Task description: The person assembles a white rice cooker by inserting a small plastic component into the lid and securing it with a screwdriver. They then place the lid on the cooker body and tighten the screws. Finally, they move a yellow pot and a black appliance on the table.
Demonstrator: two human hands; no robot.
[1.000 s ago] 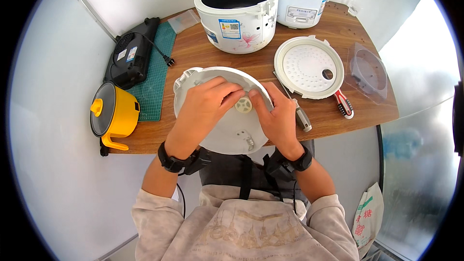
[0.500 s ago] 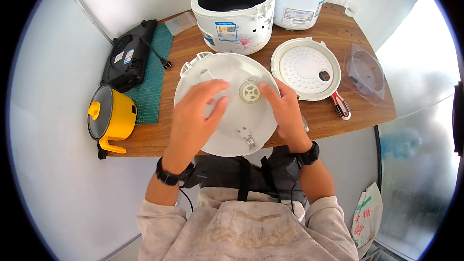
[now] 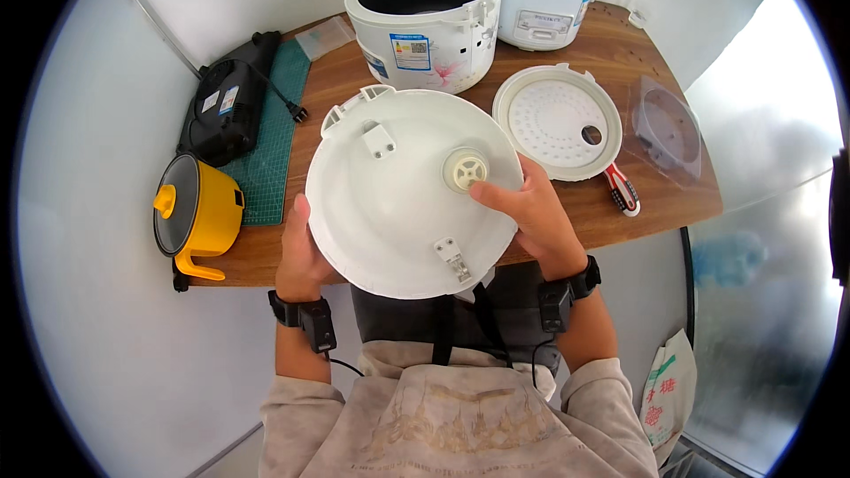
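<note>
Both hands hold a round white rice cooker lid (image 3: 390, 212) with its inner side facing up, over the front edge of the table. My left hand (image 3: 301, 252) supports its left rim, with the thumb along the edge and the other fingers mostly hidden beneath. My right hand (image 3: 542, 217) grips the right rim, its thumb resting at the cream round vent piece (image 3: 467, 173) set in the lid. A small white block (image 3: 379, 140) sits near the lid's hinge end, and a metal latch (image 3: 453, 260) near the opposite edge.
Behind the lid stands an open white rice cooker (image 3: 421, 40), beside a closed one (image 3: 544, 0). A dimpled inner lid (image 3: 553, 119), a red-handled tool (image 3: 623, 192) and a clear plastic tray (image 3: 668, 128) lie right. Left are a yellow pot (image 3: 212, 217), green mat (image 3: 270, 177) and black appliance (image 3: 226, 106).
My left hand has moved from above the lid's inner side to its left rim. The lid has shifted slightly left and tilted a little. My right thumb has slid lower beside the vent piece.
</note>
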